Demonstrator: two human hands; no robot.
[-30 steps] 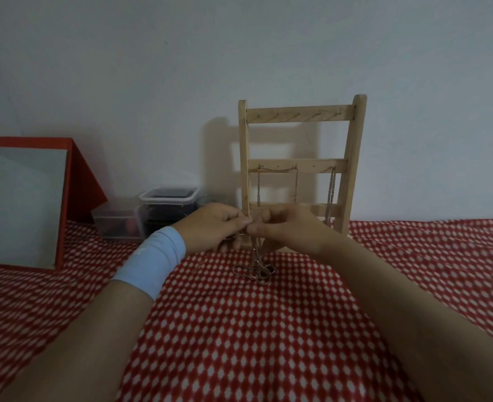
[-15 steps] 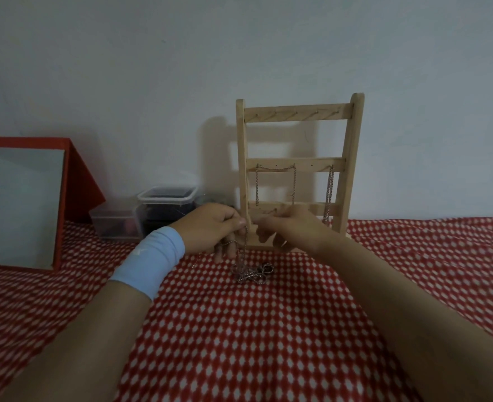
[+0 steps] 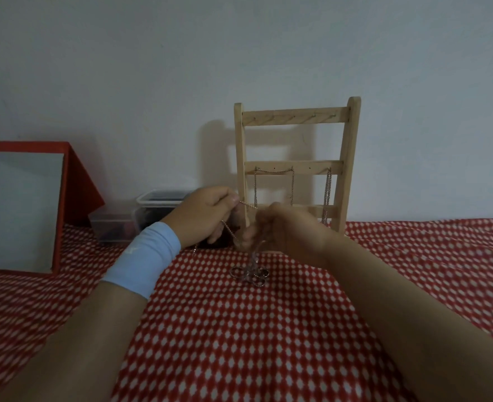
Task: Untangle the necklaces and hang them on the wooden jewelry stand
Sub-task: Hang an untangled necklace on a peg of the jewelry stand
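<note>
A wooden jewelry stand (image 3: 346, 158) with three rungs stands upright at the back of the table. Two silver chains (image 3: 327, 195) hang from its middle rung. In front of the stand, my left hand (image 3: 207, 217) pinches a thin silver necklace chain (image 3: 246, 205) between thumb and forefinger. My right hand (image 3: 285, 230), blurred, grips the same chain lower down. The chain runs between the hands and drops to a tangle of ring-shaped links (image 3: 249, 274) lying on the cloth.
A red-and-white patterned cloth (image 3: 239, 343) covers the table. A red-framed mirror (image 3: 22, 210) leans at the left. Two clear plastic boxes (image 3: 152, 210) sit behind my left hand near the wall. A light blue band (image 3: 143, 256) wraps my left wrist.
My hands have drawn apart, the left going up and left, stretching a length of chain between them. The tangle stays on the cloth.
</note>
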